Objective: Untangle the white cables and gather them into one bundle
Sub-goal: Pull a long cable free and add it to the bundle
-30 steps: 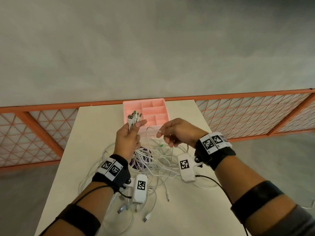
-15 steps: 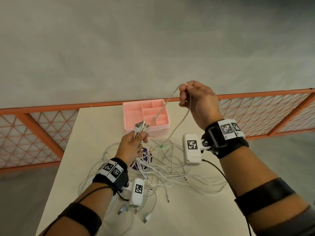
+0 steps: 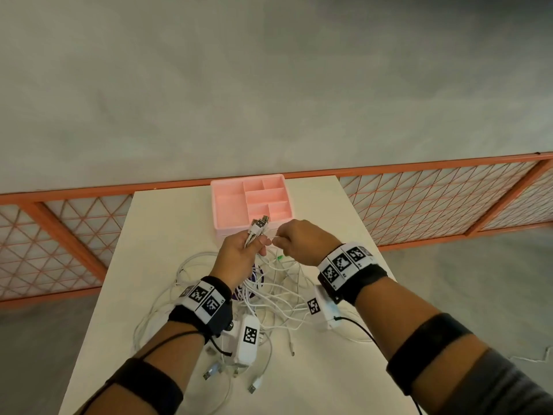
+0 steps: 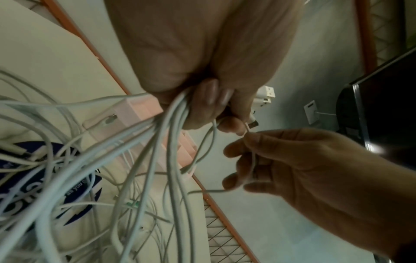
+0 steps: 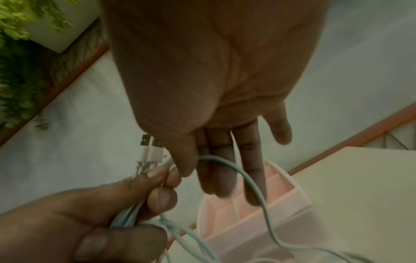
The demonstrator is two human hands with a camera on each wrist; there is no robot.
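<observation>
Left hand (image 3: pixel 239 256) clamped round a bunch of white cables (image 3: pixel 269 295), plug ends up, so sorted ones stay together. Right hand (image 3: pixel 302 244) close beside, pinching one more cable. Rest tangled on near tabletop (image 3: pixel 167 223).

Indoor recording or lab-type workspace: a plain cream table (image 3: pixel 167 235) on a grey concrete floor (image 3: pixel 269 85), orange mesh fencing (image 3: pixel 434 202) along the far side, a dark monitor (image 4: pixel 387 99) at right.
</observation>
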